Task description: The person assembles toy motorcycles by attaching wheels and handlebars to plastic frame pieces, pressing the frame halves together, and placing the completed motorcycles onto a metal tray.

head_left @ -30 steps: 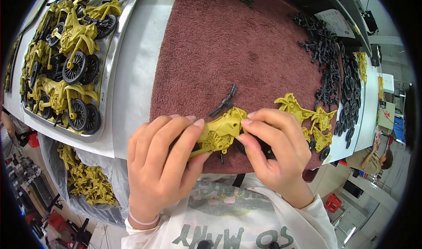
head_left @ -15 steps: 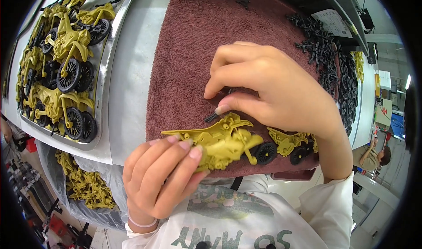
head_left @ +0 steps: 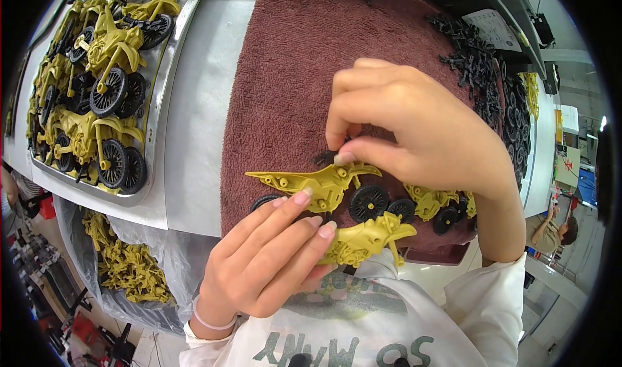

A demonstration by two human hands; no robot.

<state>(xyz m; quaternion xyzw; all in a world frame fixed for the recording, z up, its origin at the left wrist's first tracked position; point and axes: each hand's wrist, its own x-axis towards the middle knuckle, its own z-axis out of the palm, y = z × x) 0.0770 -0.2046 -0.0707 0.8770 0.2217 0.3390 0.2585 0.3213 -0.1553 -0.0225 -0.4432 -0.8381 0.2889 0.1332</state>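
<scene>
My left hand (head_left: 265, 263) is closed on a yellow toy motorcycle body half (head_left: 363, 240), held low near my shirt. Its fingertips also reach over a second yellow body half (head_left: 324, 184), which lies inner side up on the towel. A black spoked wheel (head_left: 368, 203) sits at that half's right end; another wheel (head_left: 264, 201) shows partly by my fingers. Between thumb and fingers, my right hand (head_left: 408, 127) pinches a small dark part (head_left: 323, 157) at the upper edge of the lying half. Most of that part is hidden by the fingers.
A reddish-brown towel (head_left: 285, 94) covers the worktop. On the left, a metal tray (head_left: 159, 107) bears assembled yellow toy motorcycles. Below it, a plastic-lined bin holds yellow parts (head_left: 133, 263). Black small parts (head_left: 466, 62) and wheels (head_left: 515, 117) are heaped at right. More yellow halves (head_left: 431, 201) lie beyond.
My left hand has lowered the held body half toward me, uncovering the half and wheel on the towel. My right hand has shifted slightly right, with the dark part now at that half's edge.
</scene>
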